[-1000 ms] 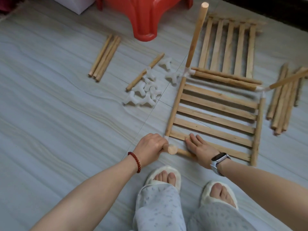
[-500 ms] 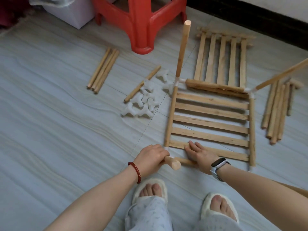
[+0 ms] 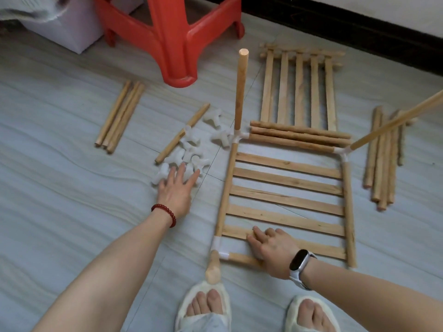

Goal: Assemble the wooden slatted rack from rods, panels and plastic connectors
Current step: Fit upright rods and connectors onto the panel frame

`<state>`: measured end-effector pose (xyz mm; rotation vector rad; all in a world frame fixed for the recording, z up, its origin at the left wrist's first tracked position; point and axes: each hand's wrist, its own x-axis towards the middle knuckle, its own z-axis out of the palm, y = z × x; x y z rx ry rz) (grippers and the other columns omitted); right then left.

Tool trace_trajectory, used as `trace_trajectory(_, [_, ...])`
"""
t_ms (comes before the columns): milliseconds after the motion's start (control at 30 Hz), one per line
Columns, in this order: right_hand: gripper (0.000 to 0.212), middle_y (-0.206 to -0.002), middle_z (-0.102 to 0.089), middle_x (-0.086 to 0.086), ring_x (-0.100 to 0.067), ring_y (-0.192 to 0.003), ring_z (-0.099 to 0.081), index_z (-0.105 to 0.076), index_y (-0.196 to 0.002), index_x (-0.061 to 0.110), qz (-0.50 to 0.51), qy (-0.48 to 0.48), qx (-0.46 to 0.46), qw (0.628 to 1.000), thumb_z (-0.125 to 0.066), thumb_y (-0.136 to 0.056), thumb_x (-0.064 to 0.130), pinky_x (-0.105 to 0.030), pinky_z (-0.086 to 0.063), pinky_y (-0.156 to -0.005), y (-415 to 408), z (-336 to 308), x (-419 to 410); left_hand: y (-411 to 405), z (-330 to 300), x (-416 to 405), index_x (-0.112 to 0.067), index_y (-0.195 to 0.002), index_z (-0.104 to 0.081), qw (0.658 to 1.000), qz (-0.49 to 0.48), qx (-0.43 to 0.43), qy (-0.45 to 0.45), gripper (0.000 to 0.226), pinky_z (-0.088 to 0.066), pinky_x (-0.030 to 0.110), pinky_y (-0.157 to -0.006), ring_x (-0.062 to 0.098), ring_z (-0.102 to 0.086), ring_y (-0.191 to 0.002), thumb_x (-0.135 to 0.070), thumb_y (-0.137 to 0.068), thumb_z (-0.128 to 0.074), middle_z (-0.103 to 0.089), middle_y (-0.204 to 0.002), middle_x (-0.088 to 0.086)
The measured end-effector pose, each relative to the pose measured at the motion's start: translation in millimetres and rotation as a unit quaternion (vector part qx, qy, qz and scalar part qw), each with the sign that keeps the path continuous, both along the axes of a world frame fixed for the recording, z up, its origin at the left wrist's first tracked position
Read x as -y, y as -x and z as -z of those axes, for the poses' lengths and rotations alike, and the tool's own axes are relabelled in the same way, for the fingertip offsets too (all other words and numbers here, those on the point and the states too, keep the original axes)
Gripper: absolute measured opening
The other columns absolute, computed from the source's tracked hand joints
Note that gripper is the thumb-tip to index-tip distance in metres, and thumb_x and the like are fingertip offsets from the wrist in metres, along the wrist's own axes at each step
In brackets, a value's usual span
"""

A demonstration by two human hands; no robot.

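The part-built rack (image 3: 286, 195) lies flat on the floor: a slatted panel framed by rods joined with white connectors. Upright rods rise from its far left corner (image 3: 241, 89), far right corner (image 3: 395, 123) and near left corner (image 3: 212, 269). My left hand (image 3: 176, 188) lies flat with fingers spread over the pile of white plastic connectors (image 3: 191, 152), left of the rack. My right hand (image 3: 271, 248) presses palm down on the near front rod (image 3: 242, 258) and the nearest slat.
A second slatted panel (image 3: 298, 87) lies beyond the rack. Rod bundles lie at far left (image 3: 119, 116) and at right (image 3: 383, 159); one loose rod (image 3: 182, 133) rests by the connectors. A red plastic stool (image 3: 172, 32) and a white box (image 3: 69, 32) stand behind. My slippered feet (image 3: 206, 305) are at the bottom.
My left hand let go of the near left corner rod and moved left and away onto the connector pile. My right hand stays pressed on the front of the rack.
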<state>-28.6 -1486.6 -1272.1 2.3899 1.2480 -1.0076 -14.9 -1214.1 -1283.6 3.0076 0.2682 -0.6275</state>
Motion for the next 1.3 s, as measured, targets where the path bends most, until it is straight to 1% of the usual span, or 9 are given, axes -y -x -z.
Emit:
trace_trajectory(167, [0.063, -0.156, -0.013, -0.007, -0.029, -0.124, -0.034, -0.02, -0.145, 0.018, 0.022, -0.033, -0.031, 0.999, -0.044, -0.09, 0.033, -0.04, -0.033, -0.095, -6.3, -2.5, 10.6, -16.8, 14.3, 6.4, -0.028, -0.136, -0.035, 0.995, 0.025, 0.085, -0.038, 0.051, -0.026, 0.036, -0.088, 0.024, -0.041, -0.118, -0.016, -0.089, -0.05, -0.053, -0.122, 0.004])
trace_trajectory(267, [0.056, -0.155, -0.019, -0.001, -0.028, -0.124, -0.035, -0.024, -0.145, 0.023, 0.057, -0.059, -0.048, 0.996, -0.041, -0.091, 0.031, -0.038, -0.038, -0.095, -8.8, -4.6, 15.2, -16.5, 14.3, 9.5, -0.022, -0.126, -0.048, 0.994, 0.022, 0.105, -0.002, 0.036, -0.029, 0.036, -0.083, 0.027, -0.053, -0.103, -0.02, -0.09, -0.05, -0.062, -0.104, 0.006])
trace_trajectory(367, [0.045, -0.144, -0.04, 0.0, -0.029, -0.118, -0.042, -0.037, -0.138, 0.023, 0.098, -0.088, -0.061, 0.989, -0.037, -0.094, 0.027, -0.038, -0.04, -0.094, -13.9, -8.5, 10.9, -8.6, 3.3, 9.3, -0.017, -0.123, -0.05, 0.979, -0.052, 0.124, 0.155, 0.035, -0.037, 0.034, -0.072, 0.029, -0.059, -0.09, -0.021, -0.088, -0.054, -0.064, -0.094, 0.009])
trace_trajectory(500, [0.043, -0.129, -0.056, -0.002, -0.024, -0.118, -0.048, -0.037, -0.14, 0.02, 0.206, -0.158, -0.074, 0.963, -0.039, -0.098, 0.029, -0.035, -0.041, -0.094, -25.1, -33.5, -5.2, -0.2, -35.8, 13.0, -0.023, -0.114, -0.052, 0.862, -0.221, 0.15, 0.432, 0.031, -0.041, 0.015, -0.058, 0.0, -0.055, -0.061, -0.015, -0.085, -0.062, -0.057, -0.065, -0.009])
trace_trajectory(600, [0.042, -0.11, -0.063, 0.004, -0.015, -0.104, -0.058, -0.042, -0.135, 0.021, 0.314, -0.295, -0.108, 0.896, -0.049, -0.095, 0.032, -0.031, -0.046, -0.089, -35.3, -81.9, -31.3, 9.5, -83.4, 15.6, -0.027, -0.113, -0.053, 0.808, -0.225, 0.148, 0.524, 0.037, -0.044, 0.01, -0.064, 0.002, -0.06, -0.071, -0.01, -0.083, -0.067, -0.067, -0.077, -0.007])
trace_trajectory(733, [0.035, -0.086, -0.06, 0.013, 0.001, -0.079, -0.058, -0.048, -0.116, 0.027, 0.362, -0.449, -0.115, 0.809, -0.06, -0.087, 0.04, -0.013, -0.046, -0.067, -40.0, -154.3, -65.9, 29.2, -143.5, 33.3, -0.029, -0.108, -0.059, 0.84, -0.147, 0.211, 0.477, 0.035, -0.049, 0.02, -0.075, 0.002, -0.064, -0.089, -0.015, -0.078, -0.073, -0.07, -0.093, -0.009])
trace_trajectory(1033, [0.032, -0.091, -0.061, 0.004, -0.006, -0.084, -0.059, -0.045, -0.121, 0.019, 0.349, -0.484, -0.118, 0.794, -0.056, -0.092, 0.025, -0.019, -0.048, -0.071, -5.2, -246.9, -64.8, 81.5, -232.5, 61.8, -0.03, -0.094, -0.061, 0.797, -0.151, 0.33, 0.483, 0.025, -0.047, 0.015, -0.079, -0.007, -0.059, -0.09, -0.018, -0.077, -0.075, -0.066, -0.094, -0.015])
trace_trajectory(1133, [0.03, -0.107, -0.056, 0.006, -0.009, -0.095, -0.055, -0.049, -0.122, 0.02, 0.331, -0.481, -0.091, 0.806, -0.055, -0.093, 0.022, -0.018, -0.047, -0.078, 12.4, -260.2, -56.4, 101.2, -238.5, 68.7, -0.028, -0.099, -0.062, 0.793, -0.139, 0.304, 0.509, 0.025, -0.044, 0.008, -0.078, -0.007, -0.06, -0.094, -0.015, -0.08, -0.072, -0.067, -0.098, -0.014])
trace_trajectory(1300, [0.019, -0.096, -0.055, 0.008, -0.008, -0.089, -0.054, -0.058, -0.108, 0.016, 0.312, -0.45, -0.027, 0.836, -0.06, -0.09, 0.019, -0.018, -0.045, -0.073, 40.0, -265.7, -50.4, 129.9, -225.6, 80.7, -0.029, -0.101, -0.061, 0.823, -0.165, 0.23, 0.492, 0.027, -0.04, 0.006, -0.073, -0.006, -0.056, -0.098, -0.011, -0.082, -0.067, -0.064, -0.099, -0.017])
